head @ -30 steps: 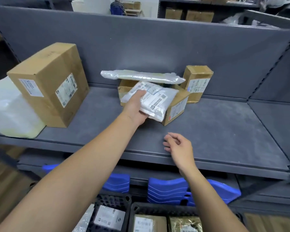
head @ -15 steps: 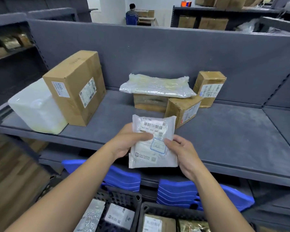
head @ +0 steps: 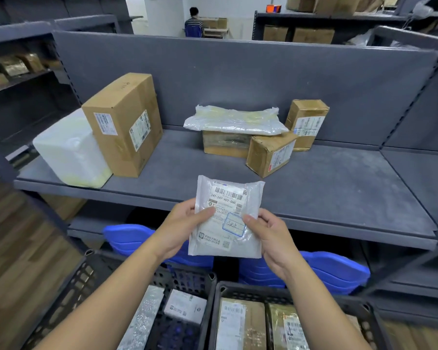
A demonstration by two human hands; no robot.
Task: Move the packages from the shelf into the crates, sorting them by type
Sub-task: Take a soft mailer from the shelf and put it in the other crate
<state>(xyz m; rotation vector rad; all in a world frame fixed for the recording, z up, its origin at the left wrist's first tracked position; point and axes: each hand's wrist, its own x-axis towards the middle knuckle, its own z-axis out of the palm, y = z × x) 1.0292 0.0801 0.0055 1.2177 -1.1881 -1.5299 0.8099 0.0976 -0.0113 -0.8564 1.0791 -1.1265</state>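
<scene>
Pouch [head: 225, 218] closer, two hands [head: 185, 223] [head: 271, 236]; perhaps four boxes [head: 123, 125] [head: 225, 145] [head: 271, 152] [head: 306, 122]

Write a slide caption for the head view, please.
Left hand and right hand hold a white mailer between shelf and crates.

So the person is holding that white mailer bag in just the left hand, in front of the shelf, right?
No: both hands hold it. The head view shows the left hand and the right hand each pinching a side of the white mailer bag, in front of the shelf.

glossy plastic mailer [head: 226, 218], matt metal shelf [head: 339, 188]
</scene>
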